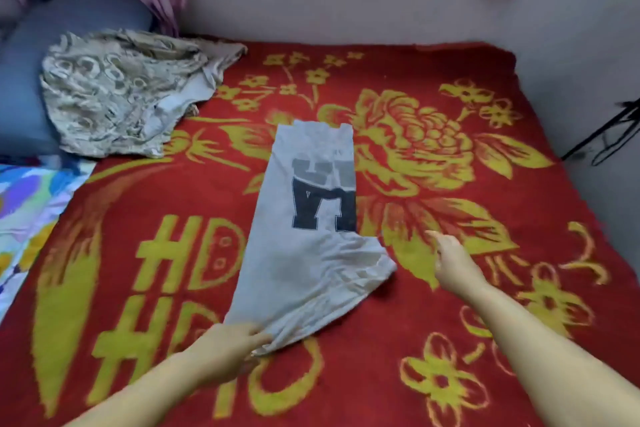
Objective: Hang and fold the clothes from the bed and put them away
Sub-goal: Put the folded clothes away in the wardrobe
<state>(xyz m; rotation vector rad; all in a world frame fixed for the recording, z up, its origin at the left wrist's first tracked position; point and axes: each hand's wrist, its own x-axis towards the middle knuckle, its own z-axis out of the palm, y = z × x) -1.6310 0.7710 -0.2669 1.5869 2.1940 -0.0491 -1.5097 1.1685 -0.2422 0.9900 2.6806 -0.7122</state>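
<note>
Blue and plump, a pillow [20, 87] sits at the far left of the bed [450, 340], with a crumpled beige patterned garment [114, 94] slumped against it. Nearer, the left hand [225, 345] pinches the near corner of a pale grey T-shirt [304, 253], fingers closed on the soft cloth. That shirt lies folded into a long narrow strip across the middle of the fuzzy red blanket [450, 62] with its yellow flowers, dark block letters showing, the near end wrinkled and flaring rightward. Just right of it, the right hand [453, 263] hovers empty, fingers loosely spread, apart from the fabric.
</note>
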